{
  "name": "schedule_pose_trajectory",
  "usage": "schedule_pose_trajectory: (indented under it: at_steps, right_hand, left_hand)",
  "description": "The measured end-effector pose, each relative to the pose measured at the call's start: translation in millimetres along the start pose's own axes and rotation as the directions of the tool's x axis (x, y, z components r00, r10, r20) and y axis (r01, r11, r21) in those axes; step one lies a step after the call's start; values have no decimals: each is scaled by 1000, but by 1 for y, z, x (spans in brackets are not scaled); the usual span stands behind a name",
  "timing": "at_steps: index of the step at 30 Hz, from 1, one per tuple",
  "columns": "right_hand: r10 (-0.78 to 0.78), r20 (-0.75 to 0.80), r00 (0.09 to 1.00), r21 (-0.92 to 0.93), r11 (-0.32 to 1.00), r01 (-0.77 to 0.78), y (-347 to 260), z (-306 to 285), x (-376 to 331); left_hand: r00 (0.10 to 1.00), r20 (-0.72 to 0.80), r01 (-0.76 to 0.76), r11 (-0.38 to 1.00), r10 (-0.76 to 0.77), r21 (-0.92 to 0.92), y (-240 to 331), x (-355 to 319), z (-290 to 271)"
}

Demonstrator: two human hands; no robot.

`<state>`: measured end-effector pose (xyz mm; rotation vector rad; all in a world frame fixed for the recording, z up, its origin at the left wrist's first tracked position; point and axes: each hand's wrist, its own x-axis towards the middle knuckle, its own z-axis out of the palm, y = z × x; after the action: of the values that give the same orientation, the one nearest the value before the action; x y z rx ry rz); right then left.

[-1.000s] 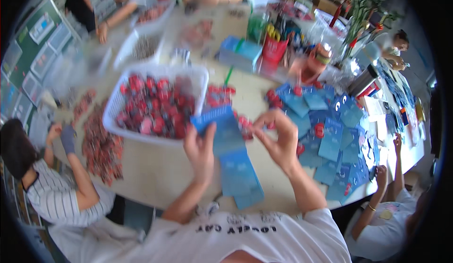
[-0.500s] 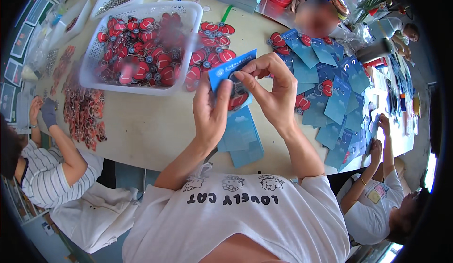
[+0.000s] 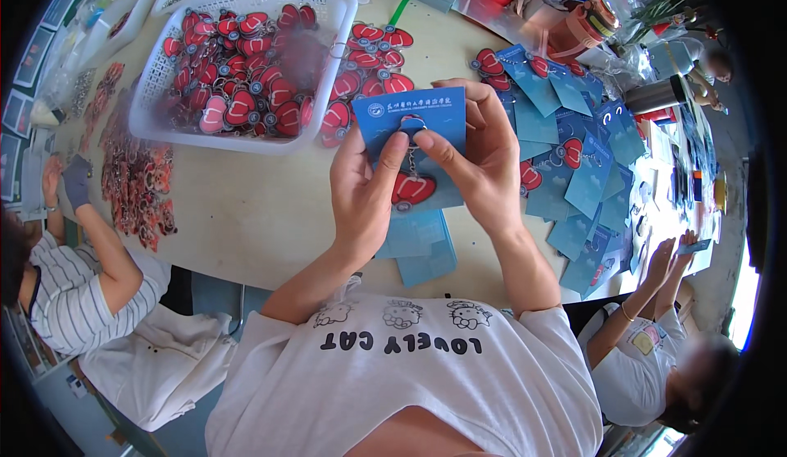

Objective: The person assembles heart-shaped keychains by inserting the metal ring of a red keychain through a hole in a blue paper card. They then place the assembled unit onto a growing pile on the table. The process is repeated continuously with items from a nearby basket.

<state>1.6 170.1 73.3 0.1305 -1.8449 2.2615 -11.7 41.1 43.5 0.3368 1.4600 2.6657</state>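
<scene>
A blue backing card [image 3: 438, 114] is held up in front of me, its printed face toward me. A keychain with a red bow-shaped charm [image 3: 413, 189] hangs on a short chain across the card's lower part. My left hand [image 3: 363, 190] grips the card's left side, thumb on the front. Its right side is in my right hand [image 3: 485, 166], fingers behind it. Both thumb tips press close together on the keychain's ring, which they partly cover. Below my hands, a few blue cards [image 3: 428, 264] lie overlapping on the table.
A white plastic basket [image 3: 246, 141] full of red charms stands at left, with more charms [image 3: 385, 59] beside it. Blue cards [image 3: 586, 186] with charms pile up at right. Orange-red keychains [image 3: 139, 186] lie far left. Co-workers sit on both sides.
The card has turned from a slant to face me squarely, showing the hanging charm. My right hand has shifted from pinching at the ring to holding the card's side. The right co-worker's hands moved.
</scene>
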Motion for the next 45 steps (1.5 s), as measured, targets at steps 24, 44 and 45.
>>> schedule_pose_trajectory:
  at_steps: [24,44,45]
  right_hand:
    - [-338,93,937,-995,-64,76,21,-138,40]
    - [-62,-108,992,-805,592,-51,84,-137,105]
    - [-90,-112,990,-795,605,-35,85,-142,107]
  left_hand:
    - [964,259,-218,387,-57,896,-41,-19,-64]
    - [922,185,195,822,-340,536,-11,-13,-65]
    - [897,168,321,865,-408,385,-11,-13,-64]
